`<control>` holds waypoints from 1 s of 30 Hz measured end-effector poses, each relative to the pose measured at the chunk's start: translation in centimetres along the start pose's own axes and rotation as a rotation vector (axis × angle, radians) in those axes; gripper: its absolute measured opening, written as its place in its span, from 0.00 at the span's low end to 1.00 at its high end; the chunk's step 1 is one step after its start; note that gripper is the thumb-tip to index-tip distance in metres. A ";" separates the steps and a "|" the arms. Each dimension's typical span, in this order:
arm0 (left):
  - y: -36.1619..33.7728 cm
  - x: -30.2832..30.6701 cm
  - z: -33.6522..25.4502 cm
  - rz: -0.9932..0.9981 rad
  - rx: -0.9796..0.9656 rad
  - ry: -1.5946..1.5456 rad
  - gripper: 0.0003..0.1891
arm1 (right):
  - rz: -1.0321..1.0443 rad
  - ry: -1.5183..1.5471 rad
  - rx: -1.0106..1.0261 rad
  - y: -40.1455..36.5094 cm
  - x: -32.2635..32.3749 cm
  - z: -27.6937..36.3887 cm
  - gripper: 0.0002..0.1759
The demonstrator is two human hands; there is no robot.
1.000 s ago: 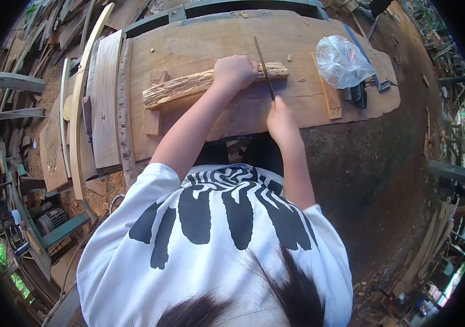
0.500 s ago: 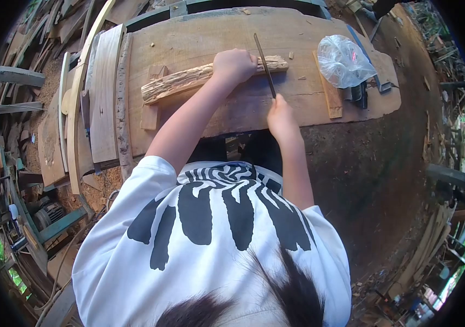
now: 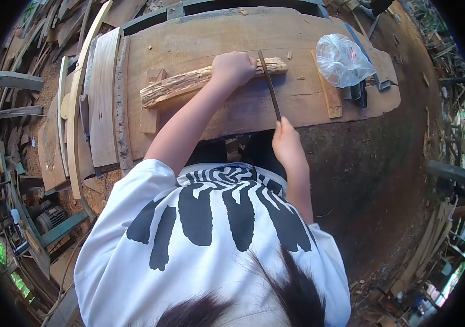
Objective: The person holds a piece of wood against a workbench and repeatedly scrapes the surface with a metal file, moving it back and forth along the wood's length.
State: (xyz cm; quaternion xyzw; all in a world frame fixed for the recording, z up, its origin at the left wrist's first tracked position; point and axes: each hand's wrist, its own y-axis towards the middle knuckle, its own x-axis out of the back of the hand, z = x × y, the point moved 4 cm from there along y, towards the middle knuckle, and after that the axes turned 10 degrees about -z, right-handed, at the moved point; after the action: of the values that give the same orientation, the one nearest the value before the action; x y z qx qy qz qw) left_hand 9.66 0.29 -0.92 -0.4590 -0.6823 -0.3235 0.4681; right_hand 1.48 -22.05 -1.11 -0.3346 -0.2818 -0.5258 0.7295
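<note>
A rough, grooved piece of wood [image 3: 183,86] lies across the wooden tabletop [image 3: 199,38], its left part resting on a small wooden block [image 3: 149,120]. My left hand [image 3: 234,69] is wrapped over the wood right of its middle. In my right hand [image 3: 288,143], closed near the table's front edge, is the near end of a long, thin dark blade-like tool [image 3: 270,87]. The tool crosses the wood near its right end, just right of my left hand. The handle is hidden in my fingers.
A clear plastic bag [image 3: 344,60] sits on the right of the table, beside a wooden strip [image 3: 327,90] and a dark object [image 3: 359,94]. Long boards [image 3: 104,98] lie along the left side. Small wood chips are scattered on the table. A motor [image 3: 50,216] stands at lower left.
My right hand has moved back toward my body, drawing the thin tool with it across the wood. My left hand and the wood are nearly where they were.
</note>
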 end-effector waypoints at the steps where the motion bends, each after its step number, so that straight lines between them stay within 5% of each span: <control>1: 0.0 0.0 -0.1 0.001 -0.001 -0.001 0.24 | -0.038 0.004 0.028 1.1 -0.5 0.5 0.13; 7: -0.1 0.2 0.0 -0.003 0.006 -0.019 0.25 | -0.054 -0.058 0.074 6.5 -2.0 3.5 0.11; 16: -0.2 0.5 -0.1 -0.048 -0.006 -0.014 0.25 | -0.018 0.047 -0.027 -1.2 0.3 0.8 0.11; 24: -0.4 0.5 0.0 -0.025 -0.001 -0.029 0.25 | -0.048 -0.073 0.022 5.1 -1.7 3.7 0.12; 30: -0.3 0.3 0.1 -0.025 0.012 -0.023 0.25 | -0.017 -0.106 0.028 2.3 -0.5 2.3 0.12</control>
State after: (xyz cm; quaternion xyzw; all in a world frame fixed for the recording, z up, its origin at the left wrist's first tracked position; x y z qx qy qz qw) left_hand 9.27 0.35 -0.65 -0.4512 -0.6954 -0.3199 0.4589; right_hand 3.40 -19.43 -0.52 -0.3494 -0.3302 -0.5096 0.7136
